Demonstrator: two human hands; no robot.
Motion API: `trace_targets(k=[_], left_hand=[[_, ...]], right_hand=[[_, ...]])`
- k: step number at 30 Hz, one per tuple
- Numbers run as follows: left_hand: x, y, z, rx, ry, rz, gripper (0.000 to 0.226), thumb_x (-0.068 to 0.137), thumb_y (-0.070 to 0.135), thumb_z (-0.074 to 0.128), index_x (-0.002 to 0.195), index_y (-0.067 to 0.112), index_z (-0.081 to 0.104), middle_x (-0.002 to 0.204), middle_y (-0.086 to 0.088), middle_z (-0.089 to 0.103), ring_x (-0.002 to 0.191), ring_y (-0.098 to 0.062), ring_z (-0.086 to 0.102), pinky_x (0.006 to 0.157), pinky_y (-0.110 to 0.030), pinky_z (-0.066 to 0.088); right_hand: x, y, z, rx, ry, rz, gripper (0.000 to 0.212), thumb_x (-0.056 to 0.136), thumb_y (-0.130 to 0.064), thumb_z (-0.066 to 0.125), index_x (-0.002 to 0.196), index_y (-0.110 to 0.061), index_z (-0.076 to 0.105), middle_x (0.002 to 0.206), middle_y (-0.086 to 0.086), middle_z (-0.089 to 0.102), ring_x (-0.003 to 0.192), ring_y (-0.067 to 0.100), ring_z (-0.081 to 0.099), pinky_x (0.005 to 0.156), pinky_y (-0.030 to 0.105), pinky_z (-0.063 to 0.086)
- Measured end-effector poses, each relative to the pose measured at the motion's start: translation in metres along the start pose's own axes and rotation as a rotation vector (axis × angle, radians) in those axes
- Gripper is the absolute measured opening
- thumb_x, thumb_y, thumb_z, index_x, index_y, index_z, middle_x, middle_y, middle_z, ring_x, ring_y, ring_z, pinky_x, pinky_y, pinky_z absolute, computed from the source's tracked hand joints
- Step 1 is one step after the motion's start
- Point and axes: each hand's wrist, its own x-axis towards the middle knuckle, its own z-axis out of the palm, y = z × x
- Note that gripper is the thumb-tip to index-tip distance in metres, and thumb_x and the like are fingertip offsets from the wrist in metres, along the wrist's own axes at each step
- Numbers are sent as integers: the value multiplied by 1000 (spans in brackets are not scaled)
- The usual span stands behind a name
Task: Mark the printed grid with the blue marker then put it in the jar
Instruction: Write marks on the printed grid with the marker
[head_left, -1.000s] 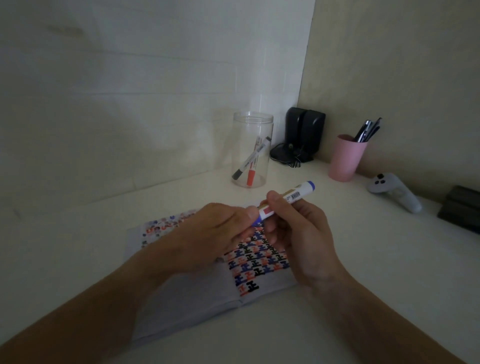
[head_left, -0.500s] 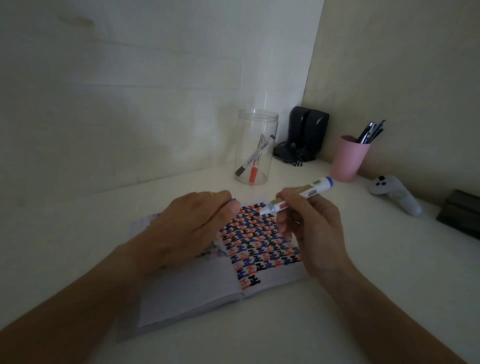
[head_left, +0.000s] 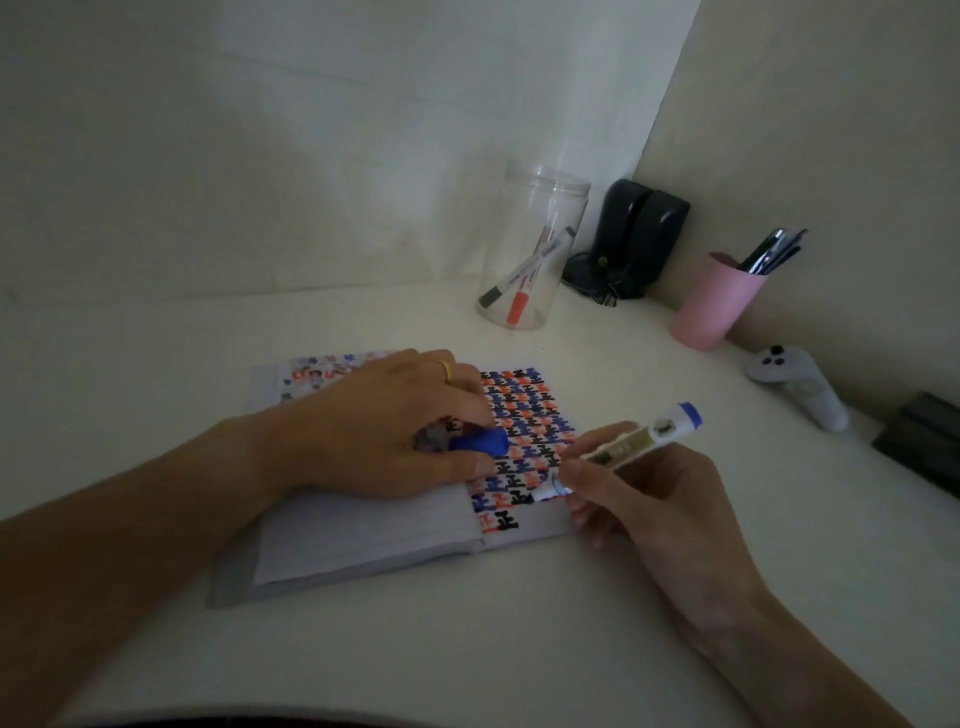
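An open notebook (head_left: 363, 535) lies on the white desk, its right page printed with a grid (head_left: 524, 421) filled with blue, red and black marks. My right hand (head_left: 639, 514) holds the uncapped blue marker (head_left: 631, 447), tip down at the grid's lower right rows. My left hand (head_left: 395, 436) rests flat on the notebook and pinches the blue cap (head_left: 480, 441) between thumb and fingers. A clear jar (head_left: 530, 254) stands behind the notebook with a red and a black marker leaning inside.
Right of the jar are black speakers (head_left: 634, 239) with a cable, a pink cup (head_left: 714, 301) of pens, a white game controller (head_left: 800, 384) and a dark box (head_left: 924, 447) at the right edge. Walls meet in the corner behind.
The cap came off the blue marker and stayed in my left hand, which settled on the notebook. My right hand lowered the marker's tip to the grid.
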Motion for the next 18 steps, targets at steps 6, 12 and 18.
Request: trace_targets(k=[6,12,18], left_hand=[[0,-4,1,-59,34,-17,32,88,58,59,106,32,68,105,14,61,96,-2,52,86,-31,44],[1,-2,1,-60,30,-24,30,88,58,60,102,34,68,103,16,61,96,-1,52,86,-33,44],[1,-2,0,-62,26,-26,31,88,59,59,102,34,68,104,15,61,95,-2,52,85,-33,45]], right_hand=[[-1,6,0,-69,13,-50,7,80,-3,76,78,-10,77,63,14,72,56,21,65,55,28,56],[-2,8,1,-107,-6,-46,2,79,-14,80,79,-13,78,67,13,74,58,28,65,58,32,55],[-1,13,1,-171,11,-54,3,78,-17,81,80,-17,79,65,-2,75,60,9,69,62,25,53]])
